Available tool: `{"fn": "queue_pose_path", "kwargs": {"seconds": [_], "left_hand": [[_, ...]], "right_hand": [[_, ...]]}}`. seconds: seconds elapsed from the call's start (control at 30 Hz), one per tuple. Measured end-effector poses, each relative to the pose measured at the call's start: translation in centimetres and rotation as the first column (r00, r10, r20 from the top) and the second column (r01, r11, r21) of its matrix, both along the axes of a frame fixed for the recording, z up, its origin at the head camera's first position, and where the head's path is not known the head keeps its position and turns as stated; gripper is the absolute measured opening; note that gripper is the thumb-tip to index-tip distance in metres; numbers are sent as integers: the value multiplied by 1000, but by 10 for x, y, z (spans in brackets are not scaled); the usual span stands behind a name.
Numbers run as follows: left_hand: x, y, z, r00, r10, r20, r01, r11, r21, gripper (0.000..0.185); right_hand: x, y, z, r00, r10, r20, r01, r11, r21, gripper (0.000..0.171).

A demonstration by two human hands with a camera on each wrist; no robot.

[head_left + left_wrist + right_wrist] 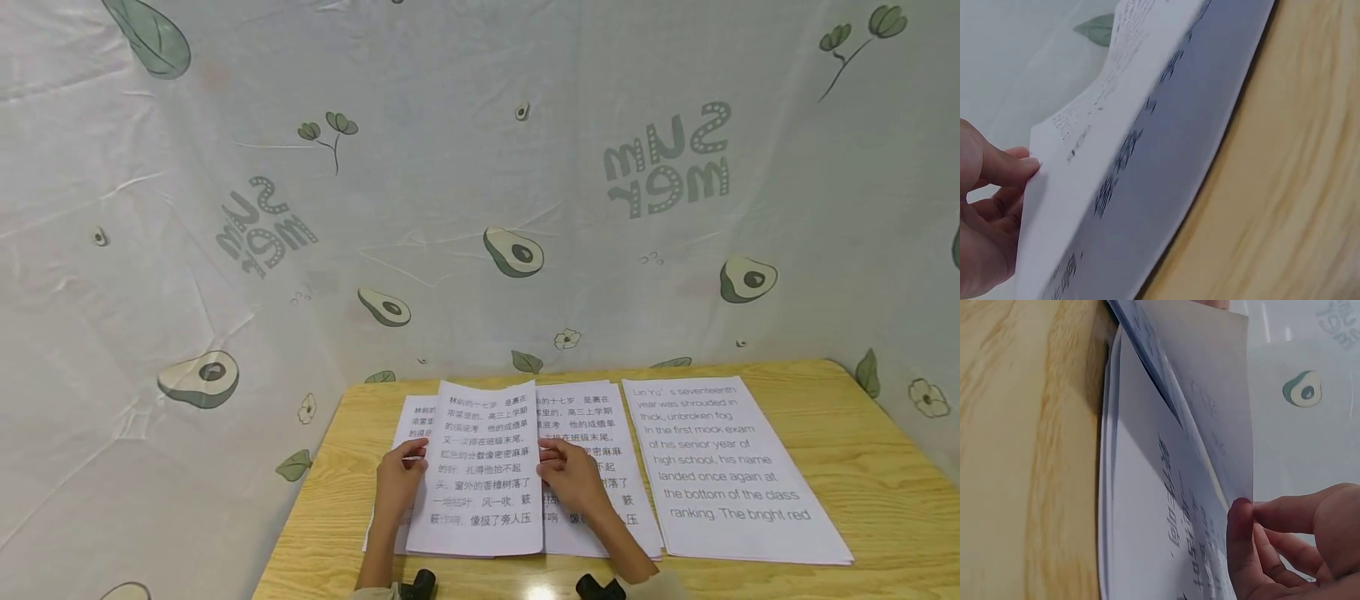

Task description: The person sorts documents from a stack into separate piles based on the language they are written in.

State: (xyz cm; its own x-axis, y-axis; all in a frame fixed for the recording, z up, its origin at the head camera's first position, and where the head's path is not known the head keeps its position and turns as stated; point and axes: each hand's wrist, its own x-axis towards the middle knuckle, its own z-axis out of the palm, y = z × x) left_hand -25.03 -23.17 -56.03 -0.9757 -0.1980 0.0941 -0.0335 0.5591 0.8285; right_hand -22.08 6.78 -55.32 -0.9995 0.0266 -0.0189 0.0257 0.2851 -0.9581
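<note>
My left hand (pixel 397 483) and right hand (pixel 572 477) pinch opposite side edges of the Chinese-text sheet (pixel 482 471), fingers curled on it. It's lifted above two paper stacks (pixel 600 467) on the wooden table (pixel 885 467), left of the English-text stack (pixel 723 467).

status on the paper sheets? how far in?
Done: the English sheets lie flat at the right of the wooden table. In hand: the left hand and right hand pinch the side edges of one Chinese-text sheet, lifted off the sheets beneath. Left: two stacks of Chinese sheets still lie under and beside it.
</note>
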Motion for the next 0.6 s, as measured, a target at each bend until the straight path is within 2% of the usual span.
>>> {"fn": "queue_pose_path", "kwargs": {"seconds": [0.33,0.6], "left_hand": [[-2,-29,2,999,33,25,-33,999,-6,36],[-1,-43,4,997,59,46,-58,998,-16,35]], "right_hand": [[-5,-30,-6,999,44,-26,-45,999,-23,41],[-10,-46,-8,996,64,-54,-66,997,-34,41]]}}
